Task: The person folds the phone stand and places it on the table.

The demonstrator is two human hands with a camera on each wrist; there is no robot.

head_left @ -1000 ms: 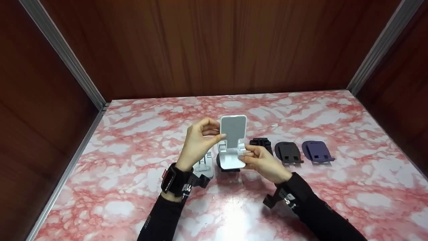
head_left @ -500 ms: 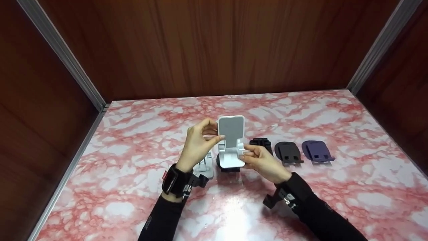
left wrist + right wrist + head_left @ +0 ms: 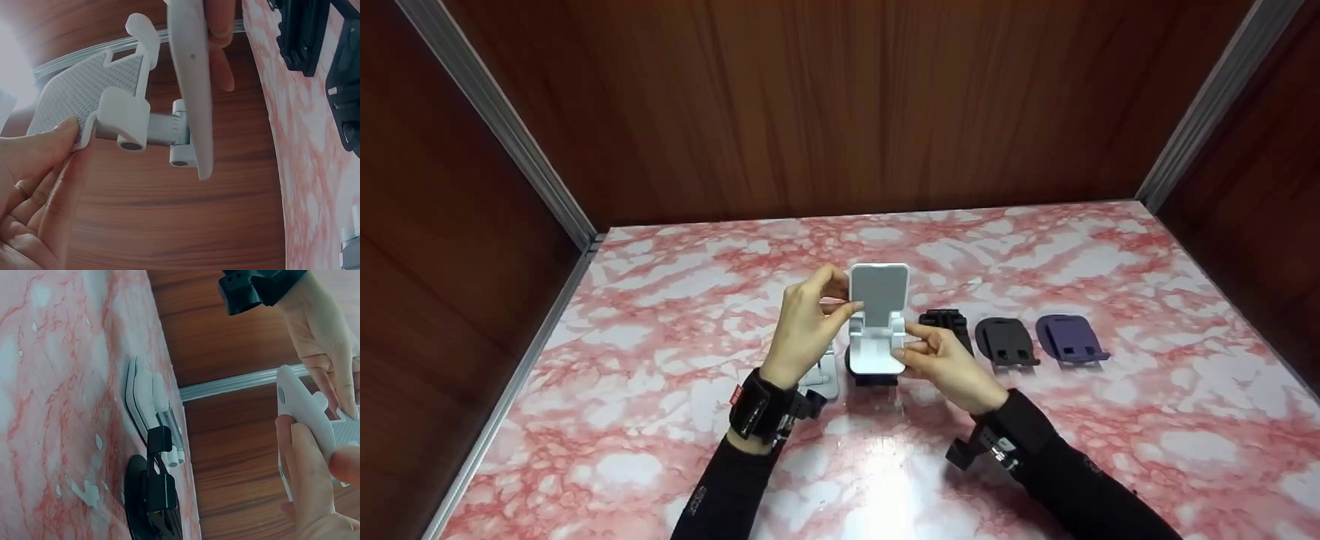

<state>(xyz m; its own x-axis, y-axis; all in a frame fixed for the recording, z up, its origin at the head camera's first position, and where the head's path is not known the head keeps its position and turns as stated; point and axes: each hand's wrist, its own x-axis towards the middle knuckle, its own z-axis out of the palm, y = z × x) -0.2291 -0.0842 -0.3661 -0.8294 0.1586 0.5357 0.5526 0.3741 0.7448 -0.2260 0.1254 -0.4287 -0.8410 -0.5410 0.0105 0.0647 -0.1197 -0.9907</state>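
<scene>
Both hands hold up a white phone stand [image 3: 879, 296] over the table, its grey-padded back plate unfolded from the base. The left hand [image 3: 808, 322] pinches the plate's left edge between thumb and fingers. Lower down, the right hand [image 3: 949, 364] grips the right side of the base. In the left wrist view, the phone stand [image 3: 84, 93] shows its two front hooks and a hinged arm joining plate to base. The right wrist view has the right hand's fingers [image 3: 306, 467] around the base, and the left hand [image 3: 326, 343] at the plate beyond.
On the red-and-white marbled table [image 3: 660, 435] a row of phone stands lies behind the hands: a folded white one [image 3: 823, 381], partly hidden black ones [image 3: 876, 379], a dark grey one [image 3: 1005, 341] and a purple one [image 3: 1069, 337]. Brown wood panels [image 3: 840, 112] enclose the table.
The held phone stand has shifted slightly left, and the top of its back plate has come down a little while the base's front edge has risen slightly. Both hands keep their holds.
</scene>
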